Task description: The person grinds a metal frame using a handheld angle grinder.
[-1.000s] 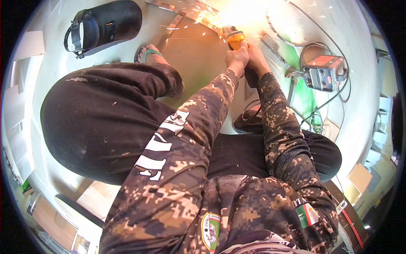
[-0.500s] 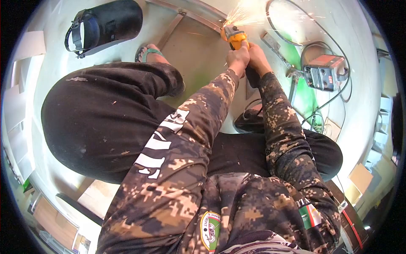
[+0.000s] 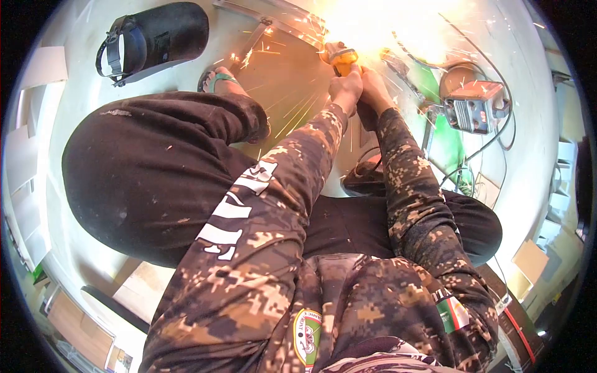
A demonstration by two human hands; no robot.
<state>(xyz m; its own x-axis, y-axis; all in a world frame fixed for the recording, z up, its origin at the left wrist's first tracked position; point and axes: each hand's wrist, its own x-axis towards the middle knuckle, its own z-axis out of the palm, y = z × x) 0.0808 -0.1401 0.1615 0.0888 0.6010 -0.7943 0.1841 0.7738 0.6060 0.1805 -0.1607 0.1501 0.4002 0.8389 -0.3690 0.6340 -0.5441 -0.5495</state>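
A yellow angle grinder (image 3: pixel 344 60) is held out in front of me at the top of the view. My left hand (image 3: pixel 346 90) is closed round its body from the left. Pressed beside it, my right hand (image 3: pixel 375 91) also grips the tool, with its fingers partly hidden. The grinder's head is at a metal frame (image 3: pixel 292 28) lying on the floor. A bright burst of sparks (image 3: pixel 373 25) covers the contact spot, so the disc and the frame's right end cannot be made out.
A black welding helmet (image 3: pixel 168 37) lies at upper left, near my sandalled foot (image 3: pixel 221 81). At right stands a welding machine (image 3: pixel 476 107) with a looping black cable (image 3: pixel 507 124). A metal bar (image 3: pixel 403 71) lies between it and my hands.
The sparks have grown from a small spray to a large glaring burst, scattering over the frame and floor. My hands and the grinder have shifted slightly left.
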